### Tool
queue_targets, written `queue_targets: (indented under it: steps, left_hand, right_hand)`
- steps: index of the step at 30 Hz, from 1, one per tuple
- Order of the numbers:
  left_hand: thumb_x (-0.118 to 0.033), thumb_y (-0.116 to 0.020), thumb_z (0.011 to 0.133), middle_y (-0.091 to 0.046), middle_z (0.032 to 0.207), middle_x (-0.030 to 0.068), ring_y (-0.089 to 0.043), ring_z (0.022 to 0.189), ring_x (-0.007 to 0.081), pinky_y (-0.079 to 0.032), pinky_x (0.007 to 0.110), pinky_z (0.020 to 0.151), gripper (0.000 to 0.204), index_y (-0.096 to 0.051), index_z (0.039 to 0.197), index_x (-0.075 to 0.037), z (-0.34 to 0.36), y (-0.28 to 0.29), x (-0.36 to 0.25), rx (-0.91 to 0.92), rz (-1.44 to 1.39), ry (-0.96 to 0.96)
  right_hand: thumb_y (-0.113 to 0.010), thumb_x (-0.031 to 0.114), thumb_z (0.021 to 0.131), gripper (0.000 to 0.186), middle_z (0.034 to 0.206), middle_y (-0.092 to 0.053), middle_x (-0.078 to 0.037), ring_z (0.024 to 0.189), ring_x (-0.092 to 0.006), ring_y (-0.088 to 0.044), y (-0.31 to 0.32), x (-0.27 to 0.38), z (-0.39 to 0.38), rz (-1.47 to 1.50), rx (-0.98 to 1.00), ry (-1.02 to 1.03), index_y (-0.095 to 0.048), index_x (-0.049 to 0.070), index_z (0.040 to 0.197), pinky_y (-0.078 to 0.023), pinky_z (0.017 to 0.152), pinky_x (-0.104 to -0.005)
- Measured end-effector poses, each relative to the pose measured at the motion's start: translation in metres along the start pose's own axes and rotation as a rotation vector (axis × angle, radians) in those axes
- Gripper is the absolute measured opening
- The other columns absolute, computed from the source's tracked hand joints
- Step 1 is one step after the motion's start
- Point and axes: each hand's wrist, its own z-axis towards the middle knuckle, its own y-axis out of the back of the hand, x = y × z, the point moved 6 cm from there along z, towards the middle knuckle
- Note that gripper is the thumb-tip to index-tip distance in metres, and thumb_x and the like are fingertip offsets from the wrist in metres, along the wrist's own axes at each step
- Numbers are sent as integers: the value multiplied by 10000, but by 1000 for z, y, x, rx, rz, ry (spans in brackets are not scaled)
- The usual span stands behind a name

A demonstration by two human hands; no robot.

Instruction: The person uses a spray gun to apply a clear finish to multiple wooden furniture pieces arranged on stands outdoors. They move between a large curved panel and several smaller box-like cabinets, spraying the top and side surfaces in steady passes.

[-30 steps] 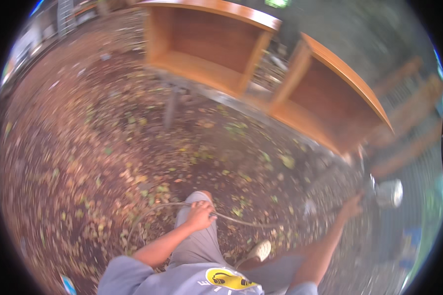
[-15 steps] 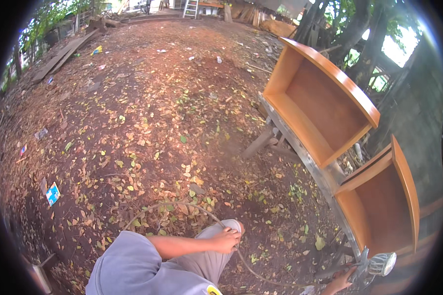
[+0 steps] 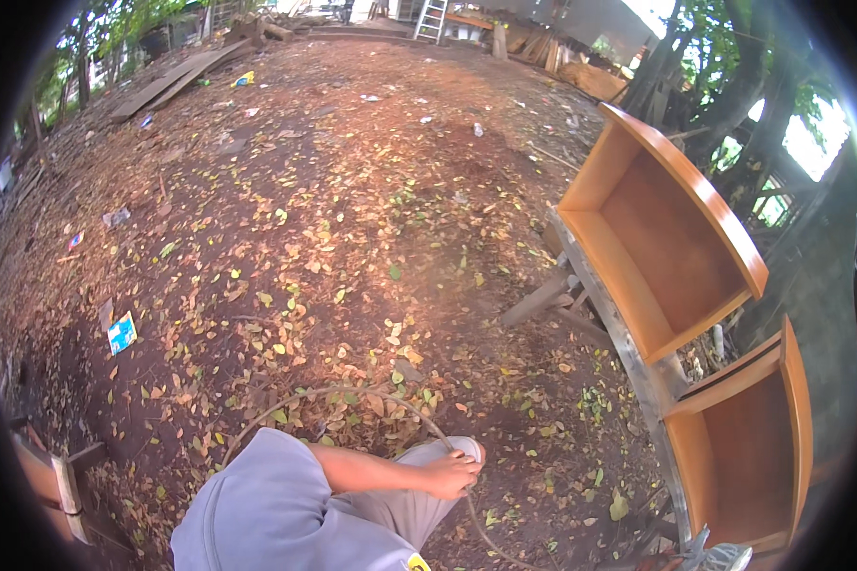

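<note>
My left hand [image 3: 450,474] is closed around a thin brownish hose [image 3: 390,396], beside my bent knee. The hose loops out over the leaves on one side and runs down toward the lower edge on the other. At the lower right, a metal spray gun [image 3: 724,558] with a silvery cup is partly cut off by the picture's edge. Only a sliver of my right hand [image 3: 665,563] shows there, gripping it. Just beyond the gun lies the nearer orange-brown wooden drawer [image 3: 745,466], its open side facing me. A second, larger drawer [image 3: 671,238] sits farther along.
Both drawers rest on a grey plank [image 3: 611,328] with wooden legs under it. A dark wall [image 3: 824,314] rises behind them. Leaves and litter cover the ground [image 3: 352,238]. Boards [image 3: 176,81] lie at the far left; a ladder [image 3: 430,19] stands far back.
My view has turned, so the ground and the drawers sit farther right and lower. The spray gun and my right hand have dropped to the lower edge. My left hand keeps the hose.
</note>
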Motion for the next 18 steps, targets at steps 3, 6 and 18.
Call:
queue_targets:
  steps: [3,6,18]
  left_hand:
    - [-311,-738,775,-574,1151,77,-489,1218,262,-361,458,1009,298,-701,954,-76,1,0,0,-30,-15,-7]
    - [-319,-750,762,-576,1141,76,-490,1216,261,-365,453,991,307,-702,947,-78,3,-2,0,-6,-37,2]
    - [-329,-757,753,-577,1110,74,-503,1192,254,-372,452,966,305,-720,926,-80,4,-13,3,-60,-21,-27]
  right_hand:
    - [-650,351,975,386,941,-702,-66,553,-108,-515,-22,3,-4,-1,28,4,-657,14,1163,-388,466,-275]
    - [-650,355,974,386,940,-704,-67,562,-112,-524,-38,4,-10,3,47,2,-662,13,1154,-396,473,-279]
    - [-648,370,969,390,937,-710,-74,600,-130,-557,-78,13,-21,-1,111,6,-683,10,1116,-428,500,-296]
